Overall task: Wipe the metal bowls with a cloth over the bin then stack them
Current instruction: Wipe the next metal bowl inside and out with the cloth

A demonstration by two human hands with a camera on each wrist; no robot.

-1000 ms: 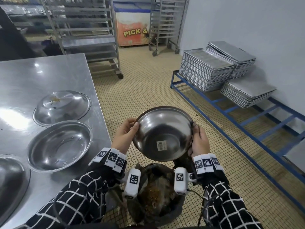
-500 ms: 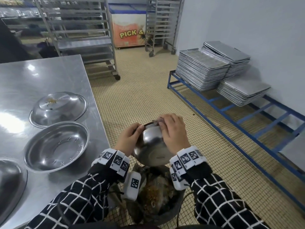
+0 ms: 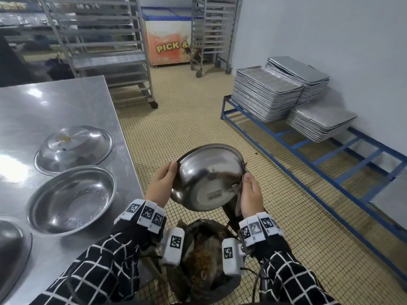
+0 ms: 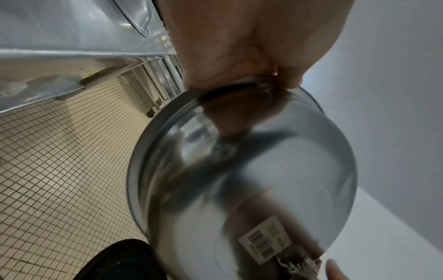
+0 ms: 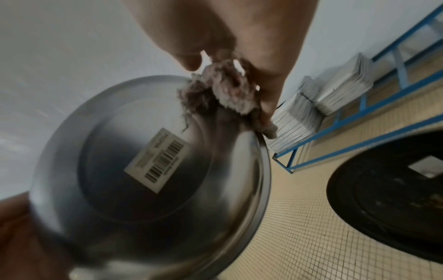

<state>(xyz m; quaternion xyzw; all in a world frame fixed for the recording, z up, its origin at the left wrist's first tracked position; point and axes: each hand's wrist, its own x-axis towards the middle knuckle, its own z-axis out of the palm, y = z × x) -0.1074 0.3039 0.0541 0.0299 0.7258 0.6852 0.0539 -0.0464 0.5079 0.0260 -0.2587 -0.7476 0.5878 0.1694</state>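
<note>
A metal bowl (image 3: 209,177) with a barcode sticker on its base is held tilted over the black bin (image 3: 204,258), underside toward me. My left hand (image 3: 164,183) grips its left rim (image 4: 242,89). My right hand (image 3: 250,192) holds a greyish rag (image 5: 230,92) pressed against the bowl's right side and rim. The sticker (image 5: 155,161) shows in both wrist views. Three more metal bowls sit on the steel table (image 3: 72,100): one upside down (image 3: 74,146), one upright (image 3: 72,197), one cut off at the left edge (image 3: 11,247).
The bin holds brown waste in a dark liner. A blue floor rack (image 3: 308,146) with stacks of metal trays (image 3: 266,93) runs along the right wall. Wheeled tray racks (image 3: 105,47) and a chest freezer (image 3: 167,40) stand behind, across tiled floor.
The right hand with the rag swept from the bowl's right side over its top and back to the right rim. The bowl tipped away, then back with its underside toward me.
</note>
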